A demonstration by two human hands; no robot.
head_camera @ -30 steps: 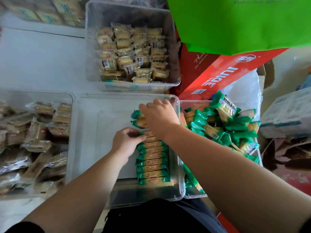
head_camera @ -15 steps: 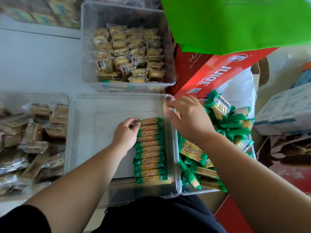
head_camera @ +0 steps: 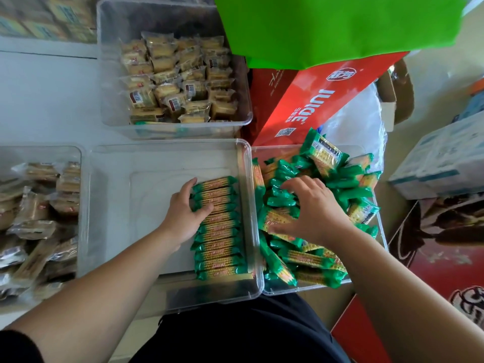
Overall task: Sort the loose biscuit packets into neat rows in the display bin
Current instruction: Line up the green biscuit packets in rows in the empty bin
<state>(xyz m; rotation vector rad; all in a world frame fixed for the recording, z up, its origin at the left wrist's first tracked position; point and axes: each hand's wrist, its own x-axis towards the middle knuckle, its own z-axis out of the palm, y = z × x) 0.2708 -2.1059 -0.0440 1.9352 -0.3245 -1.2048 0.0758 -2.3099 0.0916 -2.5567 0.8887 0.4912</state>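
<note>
A clear display bin (head_camera: 167, 155) sits in front of me. Along its right wall lies one neat row of green and orange biscuit packets (head_camera: 220, 231). My left hand (head_camera: 186, 213) rests against the left ends of the upper packets in that row, thumb across them. To the right, a second clear bin (head_camera: 366, 281) holds a loose heap of the same packets (head_camera: 314, 260). My right hand (head_camera: 311, 210) is spread palm down on that heap, fingers reaching among the packets; whether it holds one I cannot tell.
A clear bin of yellow wrapped cakes (head_camera: 178, 82) stands behind the display bin. Another bin of clear-wrapped snacks (head_camera: 39, 218) is at the left. A red juice carton (head_camera: 319, 100), a green bag (head_camera: 340, 27) and cardboard boxes (head_camera: 445, 158) crowd the right side.
My right hand left the display bin, crossed to the right bin and came down on the loose heap. My left hand stayed against the row, which now looks straighter.
</note>
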